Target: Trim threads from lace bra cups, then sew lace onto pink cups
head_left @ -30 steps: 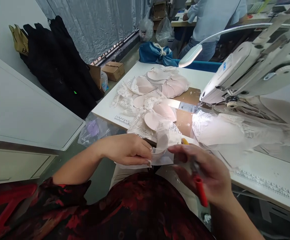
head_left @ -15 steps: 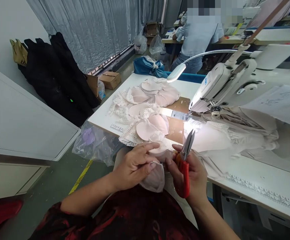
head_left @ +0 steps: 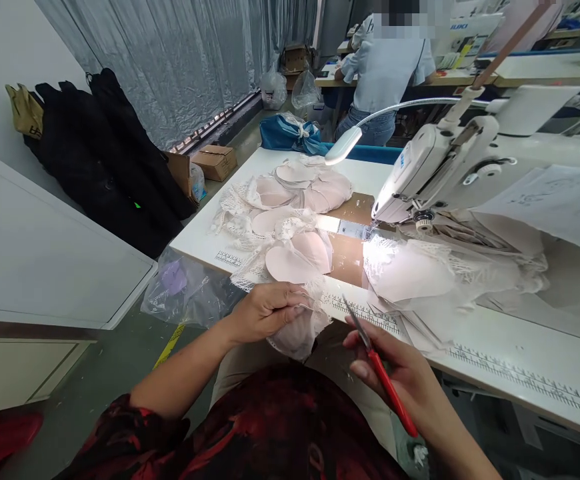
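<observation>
A smooth white table printed with rulers crosses the room. At its near edge, the left hand pinches a sheer, lacy piece, forearm slanting in. The right hand, fingers loosely curled, holds red-handled metal scissors, tips up and away. Beyond lie soft, rounded pink cups with netlike lace; rightward stands a glossy sewing machine.

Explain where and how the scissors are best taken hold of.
Best gripped, I'd judge, by the red handle, coming from the person's right: the scissors slant with pointed blades toward the table and handle back along the right hand.
</observation>
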Demonstrator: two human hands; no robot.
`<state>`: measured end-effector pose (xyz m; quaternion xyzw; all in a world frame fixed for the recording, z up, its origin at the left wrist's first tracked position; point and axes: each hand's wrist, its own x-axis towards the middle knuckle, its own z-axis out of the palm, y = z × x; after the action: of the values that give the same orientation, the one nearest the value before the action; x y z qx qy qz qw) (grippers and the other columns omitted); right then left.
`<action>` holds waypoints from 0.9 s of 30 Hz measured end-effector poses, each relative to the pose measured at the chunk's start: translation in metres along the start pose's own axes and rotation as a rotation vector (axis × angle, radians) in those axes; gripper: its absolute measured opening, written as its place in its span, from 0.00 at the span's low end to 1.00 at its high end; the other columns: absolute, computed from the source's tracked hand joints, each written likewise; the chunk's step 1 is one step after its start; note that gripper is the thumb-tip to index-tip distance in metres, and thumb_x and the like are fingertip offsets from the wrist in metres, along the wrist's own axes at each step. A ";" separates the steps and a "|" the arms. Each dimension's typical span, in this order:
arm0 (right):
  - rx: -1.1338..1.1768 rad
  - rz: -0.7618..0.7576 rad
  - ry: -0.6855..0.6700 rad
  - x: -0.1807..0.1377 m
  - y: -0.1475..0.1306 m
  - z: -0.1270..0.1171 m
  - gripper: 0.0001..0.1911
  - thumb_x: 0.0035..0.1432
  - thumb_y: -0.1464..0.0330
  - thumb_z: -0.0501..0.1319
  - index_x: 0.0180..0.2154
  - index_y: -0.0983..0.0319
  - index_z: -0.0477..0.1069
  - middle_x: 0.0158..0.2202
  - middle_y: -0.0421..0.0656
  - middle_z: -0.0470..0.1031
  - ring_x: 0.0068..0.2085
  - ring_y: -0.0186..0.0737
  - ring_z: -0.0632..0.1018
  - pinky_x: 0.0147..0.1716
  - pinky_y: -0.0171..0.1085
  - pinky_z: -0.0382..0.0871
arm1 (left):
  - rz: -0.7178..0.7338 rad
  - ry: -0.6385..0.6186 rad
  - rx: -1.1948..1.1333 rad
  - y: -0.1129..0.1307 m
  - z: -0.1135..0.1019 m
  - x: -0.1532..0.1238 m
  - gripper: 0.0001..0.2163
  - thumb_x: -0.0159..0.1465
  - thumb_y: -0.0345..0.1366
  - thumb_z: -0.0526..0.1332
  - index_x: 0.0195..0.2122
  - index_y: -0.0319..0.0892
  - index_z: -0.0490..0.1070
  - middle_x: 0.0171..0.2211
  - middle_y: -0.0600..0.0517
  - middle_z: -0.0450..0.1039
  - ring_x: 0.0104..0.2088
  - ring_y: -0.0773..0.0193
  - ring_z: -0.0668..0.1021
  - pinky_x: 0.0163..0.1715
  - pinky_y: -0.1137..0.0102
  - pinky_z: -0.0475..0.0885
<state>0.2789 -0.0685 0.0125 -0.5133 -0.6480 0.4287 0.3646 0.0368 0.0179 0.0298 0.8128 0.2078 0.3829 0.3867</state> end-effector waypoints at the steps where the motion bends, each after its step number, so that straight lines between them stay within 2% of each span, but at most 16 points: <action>1: -0.038 0.006 -0.056 -0.003 0.000 -0.004 0.23 0.55 0.62 0.64 0.53 0.56 0.68 0.37 0.42 0.75 0.37 0.41 0.76 0.37 0.35 0.72 | 0.006 -0.024 0.003 -0.001 -0.002 0.000 0.10 0.66 0.31 0.56 0.43 0.38 0.75 0.39 0.44 0.77 0.43 0.61 0.78 0.45 0.69 0.73; 3: -0.059 0.034 -0.158 -0.006 -0.002 -0.006 0.22 0.57 0.61 0.63 0.53 0.57 0.68 0.36 0.41 0.74 0.38 0.41 0.75 0.39 0.36 0.70 | 0.014 -0.067 0.007 -0.003 -0.005 0.000 0.10 0.66 0.32 0.56 0.43 0.38 0.76 0.38 0.43 0.77 0.41 0.62 0.78 0.42 0.70 0.73; 7: -0.051 0.114 -0.271 -0.001 -0.008 0.001 0.16 0.60 0.58 0.59 0.46 0.60 0.71 0.30 0.38 0.71 0.33 0.39 0.72 0.33 0.33 0.67 | 0.033 -0.115 -0.007 -0.001 -0.006 0.002 0.10 0.66 0.32 0.56 0.42 0.37 0.76 0.39 0.42 0.77 0.41 0.61 0.79 0.42 0.70 0.73; 10: -0.078 0.096 -0.283 0.005 -0.010 0.004 0.14 0.59 0.58 0.60 0.41 0.60 0.72 0.30 0.38 0.72 0.33 0.39 0.72 0.33 0.33 0.67 | 0.030 -0.144 -0.017 0.001 -0.007 0.002 0.10 0.65 0.32 0.56 0.42 0.37 0.76 0.39 0.41 0.77 0.41 0.61 0.79 0.42 0.70 0.73; 13: -0.120 0.032 -0.269 0.010 -0.011 0.005 0.13 0.58 0.59 0.61 0.41 0.59 0.72 0.33 0.40 0.75 0.36 0.42 0.74 0.36 0.35 0.68 | -0.001 -0.182 -0.047 0.002 -0.008 0.001 0.10 0.65 0.32 0.56 0.42 0.36 0.76 0.41 0.40 0.77 0.42 0.60 0.79 0.43 0.69 0.73; 21: -0.326 -0.086 -0.219 0.018 -0.010 0.006 0.23 0.55 0.56 0.63 0.49 0.60 0.71 0.35 0.44 0.78 0.35 0.45 0.77 0.36 0.38 0.71 | -0.044 -0.205 -0.087 0.001 -0.008 -0.004 0.11 0.65 0.33 0.56 0.44 0.38 0.76 0.43 0.40 0.77 0.44 0.60 0.79 0.45 0.69 0.73; 27: -0.316 -0.100 -0.243 0.015 -0.011 0.005 0.15 0.57 0.60 0.62 0.45 0.58 0.72 0.33 0.41 0.78 0.31 0.40 0.77 0.32 0.34 0.69 | -0.038 -0.199 -0.094 0.001 -0.007 -0.008 0.10 0.65 0.32 0.57 0.43 0.37 0.76 0.42 0.41 0.77 0.44 0.60 0.78 0.45 0.68 0.73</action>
<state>0.2675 -0.0559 0.0217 -0.4759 -0.7710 0.3618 0.2195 0.0267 0.0152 0.0299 0.8238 0.1658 0.3020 0.4502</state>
